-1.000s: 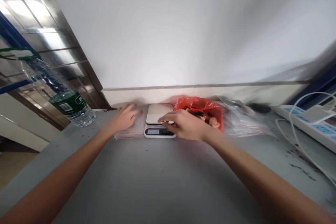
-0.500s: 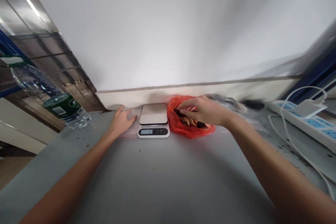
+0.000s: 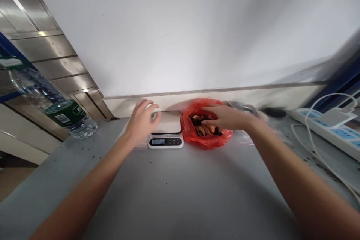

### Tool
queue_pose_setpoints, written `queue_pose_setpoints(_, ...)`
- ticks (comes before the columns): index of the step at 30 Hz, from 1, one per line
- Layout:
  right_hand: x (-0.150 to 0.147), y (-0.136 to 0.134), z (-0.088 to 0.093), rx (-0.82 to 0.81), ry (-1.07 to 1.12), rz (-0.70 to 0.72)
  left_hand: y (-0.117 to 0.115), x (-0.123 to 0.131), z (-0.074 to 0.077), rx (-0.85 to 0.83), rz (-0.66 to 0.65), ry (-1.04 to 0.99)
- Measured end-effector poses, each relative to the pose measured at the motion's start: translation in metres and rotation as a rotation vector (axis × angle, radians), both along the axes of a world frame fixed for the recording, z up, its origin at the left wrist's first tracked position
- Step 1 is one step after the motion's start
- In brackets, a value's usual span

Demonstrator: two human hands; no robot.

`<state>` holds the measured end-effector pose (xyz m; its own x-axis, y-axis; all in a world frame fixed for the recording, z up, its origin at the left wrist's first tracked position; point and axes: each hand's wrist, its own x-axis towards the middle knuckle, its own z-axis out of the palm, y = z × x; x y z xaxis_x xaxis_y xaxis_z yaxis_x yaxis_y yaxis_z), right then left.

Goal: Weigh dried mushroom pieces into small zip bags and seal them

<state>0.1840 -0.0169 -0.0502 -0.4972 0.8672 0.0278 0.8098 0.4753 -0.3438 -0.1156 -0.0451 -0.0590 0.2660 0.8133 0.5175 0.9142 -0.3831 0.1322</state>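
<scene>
A white digital kitchen scale (image 3: 166,142) lies on the grey table, its display reading 0.0 and its plate bare. Over the plate's left edge hovers my left hand (image 3: 143,120), fingers apart and holding nothing. Right beside the scale sits an open red plastic bag (image 3: 206,143). Inside the bag are dried brown slices and dark pieces (image 3: 203,129). My right hand (image 3: 225,117) is at the bag's right side, fingers spread over the opening with nothing visible in them. A clear plastic bag (image 3: 140,144) lies partly under my left hand and beside the scale.
On the left stands a large water bottle (image 3: 66,114) with a green label. To the right are another clear plastic bag (image 3: 244,108), a dark object (image 3: 274,112), and a white power strip (image 3: 337,135) with a charger and cable. A white wall (image 3: 180,37) rises behind.
My left hand has lifted from the clear bag and moved right, toward the scale's plate. My right hand has drawn back slightly to the right and its fingers have opened.
</scene>
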Motion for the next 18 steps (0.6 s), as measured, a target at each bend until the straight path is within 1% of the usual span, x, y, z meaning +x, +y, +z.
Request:
queue_pose_setpoints(1, -0.001, 0.002, -0.002, 0.04, 0.025, -0.006, -0.001, 0.014, 0.005, 0.026, -0.094, -0.011)
queue_pose_setpoints(2, -0.001, 0.004, -0.005, 0.091, 0.036, -0.012, -0.002, 0.029, 0.008, 0.01, -0.18, -0.015)
queue_pose_setpoints(4, 0.001, 0.009, -0.01, 0.236, 0.031, -0.03, -0.005, 0.055, 0.011, -0.077, -0.329, -0.011)
queue_pose_setpoints(6, 0.004, 0.013, -0.015, 0.393, 0.012, -0.07, -0.006, 0.077, 0.008, -0.173, -0.476, 0.038)
queue_pose_setpoints(8, 0.008, 0.015, -0.018, 0.52, 0.005, -0.131, -0.006, 0.092, -0.001, -0.274, -0.565, 0.12)
queue_pose_setpoints(9, 0.01, 0.015, -0.019, 0.573, 0.013, -0.171, -0.005, 0.097, -0.005, -0.304, -0.582, 0.165)
queue_pose_setpoints(11, 0.013, 0.015, -0.017, 0.646, 0.045, -0.26, -0.002, 0.105, -0.012, -0.313, -0.566, 0.244)
queue_pose_setpoints(13, 0.013, 0.014, -0.011, 0.653, 0.104, -0.386, 0.003, 0.109, -0.015, -0.298, -0.525, 0.289)
queue_pose_setpoints(15, 0.013, 0.012, -0.002, 0.581, 0.202, -0.517, 0.008, 0.111, -0.011, -0.287, -0.471, 0.265)
queue_pose_setpoints(18, 0.014, 0.004, 0.015, 0.382, 0.403, -0.669, 0.012, 0.113, -0.001, -0.217, -0.348, 0.103)
